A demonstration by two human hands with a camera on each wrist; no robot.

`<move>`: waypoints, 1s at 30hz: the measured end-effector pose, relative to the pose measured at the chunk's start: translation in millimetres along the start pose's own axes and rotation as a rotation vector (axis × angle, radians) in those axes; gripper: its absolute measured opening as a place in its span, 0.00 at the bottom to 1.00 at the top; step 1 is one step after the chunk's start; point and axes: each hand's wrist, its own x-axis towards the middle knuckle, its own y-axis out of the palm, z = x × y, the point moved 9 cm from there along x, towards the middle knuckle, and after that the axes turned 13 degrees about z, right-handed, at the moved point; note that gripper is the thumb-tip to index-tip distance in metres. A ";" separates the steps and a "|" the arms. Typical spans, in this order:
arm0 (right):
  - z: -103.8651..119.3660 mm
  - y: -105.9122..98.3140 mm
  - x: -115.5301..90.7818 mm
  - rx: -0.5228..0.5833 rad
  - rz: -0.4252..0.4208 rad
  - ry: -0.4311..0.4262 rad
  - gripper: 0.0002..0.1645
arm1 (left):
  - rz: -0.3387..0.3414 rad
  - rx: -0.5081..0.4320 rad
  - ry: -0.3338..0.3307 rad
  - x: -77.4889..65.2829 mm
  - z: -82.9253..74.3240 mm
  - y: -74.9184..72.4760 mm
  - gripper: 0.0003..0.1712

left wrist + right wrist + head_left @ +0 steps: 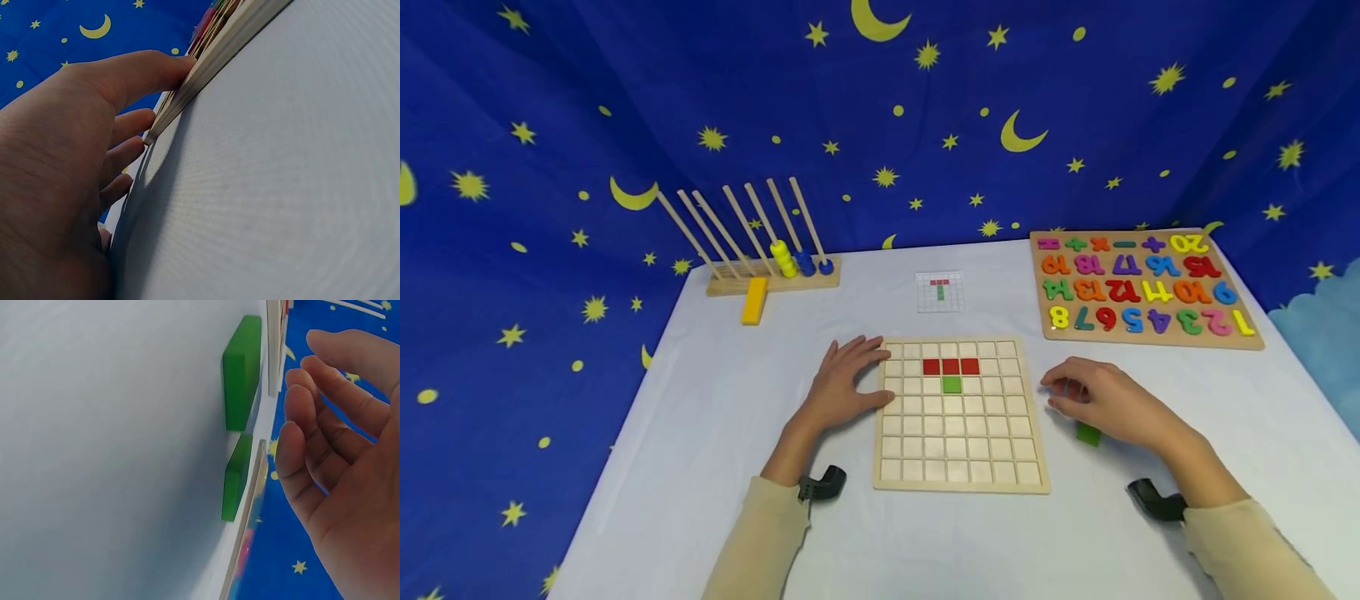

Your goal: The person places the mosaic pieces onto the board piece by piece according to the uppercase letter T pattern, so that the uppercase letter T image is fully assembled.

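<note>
In the head view a wooden grid board lies at the middle of the table. Three red square tiles form a row on it, with one green tile below the middle one. My left hand rests at the board's left edge, its thumb and fingertips touching the frame. To the right of the board, my right hand hovers with loosely bent fingers and nothing between them. Two loose green tiles, a nearer one and a farther one, lie on the table below that hand in the right wrist view.
A small pattern card with a red and green T lies behind the board. At the back left stands a peg abacus with beads, a yellow block before it. A number puzzle board lies at the back right.
</note>
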 end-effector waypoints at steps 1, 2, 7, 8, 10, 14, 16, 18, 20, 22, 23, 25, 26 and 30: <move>-1.1 -0.6 -1.2 0.002 -0.001 0.002 0.13 | 0.002 0.000 -0.003 0.1 0.2 0.1 0.39; -2.5 -1.0 -2.6 0.005 -0.001 0.005 0.13 | 0.007 0.001 -0.009 0.3 0.9 0.7 0.39; -9.4 -5.5 -11.4 0.021 -0.020 0.011 0.13 | 0.027 0.003 -0.028 1.0 2.2 2.7 0.39; -10.7 -6.9 -12.9 0.025 -0.026 0.014 0.13 | 0.027 0.004 -0.031 1.0 2.4 2.6 0.39; -13.2 -9.7 -15.5 0.028 -0.040 0.020 0.14 | 0.026 0.011 -0.036 1.1 2.8 2.5 0.39; -18.6 -13.1 -18.7 0.022 -0.048 0.041 0.14 | 0.021 0.011 -0.030 0.8 2.2 1.8 0.38; -21.4 -13.7 -19.9 0.019 -0.044 0.051 0.15 | 0.021 0.006 -0.027 0.4 1.5 1.4 0.38; -24.5 -14.4 -21.5 0.022 -0.041 0.060 0.15 | 0.021 0.004 -0.026 0.1 1.0 0.9 0.39; -28.0 -15.1 -23.8 0.022 -0.043 0.069 0.16 | 0.021 0.004 -0.026 0.0 0.6 0.5 0.39; -32.4 -14.9 -26.3 0.022 -0.043 0.082 0.16 | 0.020 0.007 -0.022 0.1 0.2 0.2 0.39; -34.8 -14.7 -27.7 0.022 -0.042 0.089 0.17 | 0.021 0.007 -0.021 0.3 -0.1 0.0 0.39; -39.6 -13.9 -30.3 0.022 -0.038 0.103 0.17 | 0.024 0.008 -0.020 0.4 -0.4 -0.3 0.38; -41.9 -13.4 -31.5 0.022 -0.034 0.110 0.17 | 0.026 0.008 -0.021 0.4 -0.7 -0.6 0.38; -48.7 -12.2 -34.8 0.033 -0.023 0.130 0.17 | 0.028 0.005 -0.025 0.3 -0.8 -1.7 0.39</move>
